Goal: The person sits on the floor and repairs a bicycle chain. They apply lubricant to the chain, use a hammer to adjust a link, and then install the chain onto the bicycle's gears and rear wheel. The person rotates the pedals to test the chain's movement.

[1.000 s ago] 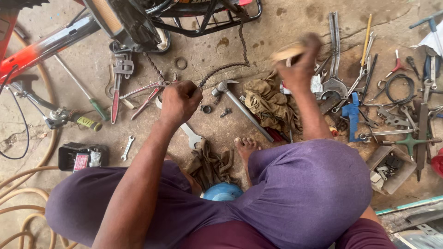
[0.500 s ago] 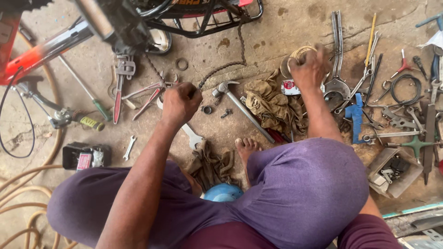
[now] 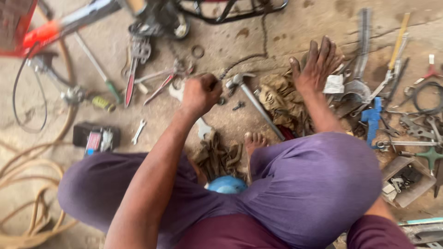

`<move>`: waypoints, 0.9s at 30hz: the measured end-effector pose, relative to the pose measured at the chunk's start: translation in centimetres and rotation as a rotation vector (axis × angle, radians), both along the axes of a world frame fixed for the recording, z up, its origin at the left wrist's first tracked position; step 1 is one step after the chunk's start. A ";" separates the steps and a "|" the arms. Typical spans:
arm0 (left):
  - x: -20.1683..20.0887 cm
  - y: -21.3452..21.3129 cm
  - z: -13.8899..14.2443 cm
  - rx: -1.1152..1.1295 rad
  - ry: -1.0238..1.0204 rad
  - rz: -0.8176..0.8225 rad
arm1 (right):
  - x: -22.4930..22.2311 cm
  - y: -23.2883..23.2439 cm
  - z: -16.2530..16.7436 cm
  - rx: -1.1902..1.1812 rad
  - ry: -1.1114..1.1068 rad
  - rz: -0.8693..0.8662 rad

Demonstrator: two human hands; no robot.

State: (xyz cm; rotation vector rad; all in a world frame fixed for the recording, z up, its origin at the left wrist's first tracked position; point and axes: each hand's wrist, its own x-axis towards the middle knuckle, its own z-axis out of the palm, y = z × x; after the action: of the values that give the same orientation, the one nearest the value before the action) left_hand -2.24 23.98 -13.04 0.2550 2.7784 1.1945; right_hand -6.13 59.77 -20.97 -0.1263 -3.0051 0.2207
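Rusty chain point(image 3: 240, 62) runs up from my left hand point(image 3: 200, 93), fisted tight on its near end. My right hand point(image 3: 317, 64) lies spread and empty on the oily rag point(image 3: 281, 103). Best grip firm, hammer point(image 3: 254, 99) lying between both hands.

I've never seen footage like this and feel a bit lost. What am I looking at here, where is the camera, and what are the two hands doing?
The camera sits on the person's head and looks down, so you see their own arms and purple-clad knees as they squat on a dusty concrete floor. The left hand is closed in a fist; what it grips is too blurred to tell. The right hand is spread open, fingers resting on a dirty rag beside a heap of metal tools. A hammer lies between the hands. Further left lie red-handled pliers, a small spanner and coiled hose. A bicycle frame crosses the top.
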 end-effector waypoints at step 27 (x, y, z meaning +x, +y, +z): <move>0.7 0.3 11.1 0.443 -0.511 0.065 | -1.7 -13.1 16.2 -0.524 -0.224 1.043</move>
State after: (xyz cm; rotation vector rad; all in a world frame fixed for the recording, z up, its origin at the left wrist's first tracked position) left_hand -1.53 24.31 -1.97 -0.1003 2.0870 1.6124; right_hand -7.88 46.69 -4.82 1.4455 -2.7962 1.1164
